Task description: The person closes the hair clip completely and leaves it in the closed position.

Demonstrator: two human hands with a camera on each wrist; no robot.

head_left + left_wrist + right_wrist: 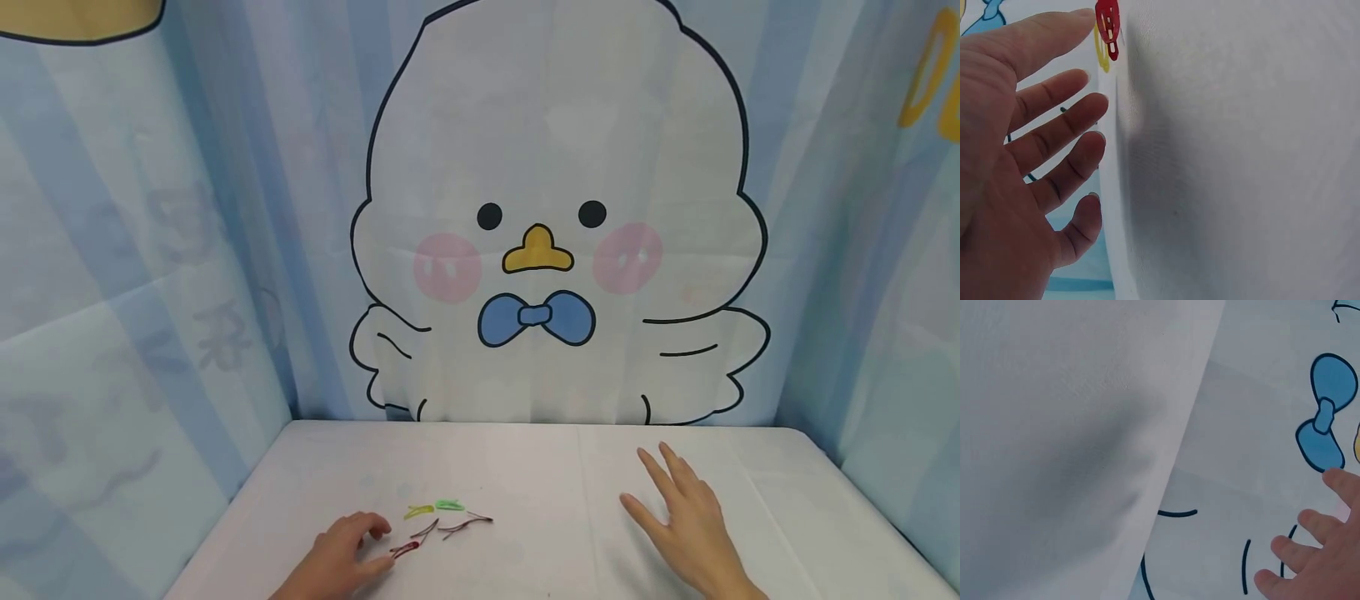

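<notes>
Several small hair clips lie on the white table. In the head view there is a red clip [405,549], a yellow clip [419,511], a green clip [450,505] and two dark brownish clips, one in the middle [425,528] and one to the right [467,524]. My left hand [341,554] is just left of the red clip, thumb tip close to it; whether they touch I cannot tell. Its loosely bent fingers hold nothing in the left wrist view, where the red clip [1108,28] overlaps the yellow one. Over the table's right side, my right hand [686,525] spreads its fingers, holding nothing.
A white cloth covers the table [540,467]. Behind it hangs a curtain [555,150] printed with a white chick wearing a blue bow tie [536,316]. Blue-striped curtains enclose the left [97,275] and right [892,292] sides.
</notes>
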